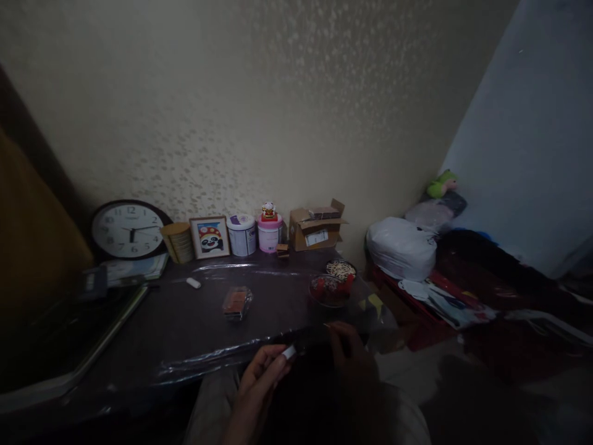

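Observation:
Over my lap, at the table's near edge, my left hand (264, 374) is closed, pinching a small white piece (290, 352) between thumb and fingers. Just to the right, my right hand (348, 346) is in shadow with its fingertips pressed together. A thin pale stick (327, 325) pokes out from those fingers; most of it is hidden. Beyond the right hand stands a bowl (319, 301) with dark and red contents. Behind it is a smaller bowl of pale thin sticks (341, 269). A clear-wrapped orange-brown pack (237, 303) lies left of the bowls.
Plastic film covers the dark table (185, 321). A second white piece (193, 283) lies there. Along the wall stand a clock (130, 230), a panda picture (210, 238), two tubs (242, 238) and an open carton (317, 227). White bags (401, 247) are piled at right.

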A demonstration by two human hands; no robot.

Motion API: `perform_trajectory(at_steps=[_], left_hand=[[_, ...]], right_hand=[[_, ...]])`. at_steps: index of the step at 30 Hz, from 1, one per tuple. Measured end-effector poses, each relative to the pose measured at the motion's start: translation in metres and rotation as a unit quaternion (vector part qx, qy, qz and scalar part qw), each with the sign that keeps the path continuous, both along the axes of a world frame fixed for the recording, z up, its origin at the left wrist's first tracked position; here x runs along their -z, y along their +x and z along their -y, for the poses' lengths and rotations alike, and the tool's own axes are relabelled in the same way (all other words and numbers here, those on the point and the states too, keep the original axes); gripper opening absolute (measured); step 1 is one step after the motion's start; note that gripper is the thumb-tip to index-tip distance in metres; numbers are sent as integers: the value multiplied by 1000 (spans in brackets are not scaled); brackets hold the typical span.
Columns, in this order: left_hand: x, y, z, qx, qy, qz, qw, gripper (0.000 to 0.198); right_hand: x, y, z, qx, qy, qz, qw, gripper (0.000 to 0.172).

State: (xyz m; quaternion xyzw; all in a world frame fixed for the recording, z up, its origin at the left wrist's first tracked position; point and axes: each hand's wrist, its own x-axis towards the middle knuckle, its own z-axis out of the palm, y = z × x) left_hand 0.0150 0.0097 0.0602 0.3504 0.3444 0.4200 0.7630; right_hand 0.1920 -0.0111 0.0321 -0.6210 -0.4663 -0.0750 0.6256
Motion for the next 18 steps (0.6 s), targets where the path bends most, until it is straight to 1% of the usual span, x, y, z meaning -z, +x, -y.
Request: perform_trajectory(at_steps=[3, 4, 6, 8, 11, 13, 14, 16, 18], left_hand=[[3, -1, -1, 4, -1, -8, 1000, 21], [5, -1, -2, 8, 3, -3, 1000, 20], [8, 1, -2, 16, 16, 11, 1000, 18], [9, 3, -2, 23, 22, 29, 999, 16], [8, 6, -2, 36, 18, 62, 997, 13], [5, 8, -1, 30, 8, 66, 997, 12], [4, 8, -1, 23, 5, 59, 998, 13], [2, 8, -1, 9, 4, 47, 999, 13], [-1, 7, -1, 10, 11, 43, 999, 13]], right_hand=[[-14, -1, 8, -24, -7, -59, 998, 13], [-19, -4, 11, -31, -4, -62, 998, 12], [-24, -14, 17, -50, 4, -34, 998, 9], [-26, -24, 21, -78, 1, 15, 997, 8], [-22, -35, 22, -126, 10, 79, 989, 12], [-21, -36, 23, -123, 23, 97, 987, 14], [-22, -36, 25, -114, 16, 97, 989, 15], [-23, -34, 28, -102, -22, 92, 990, 15], [-22, -32, 30, -114, -57, 95, 987, 16]])
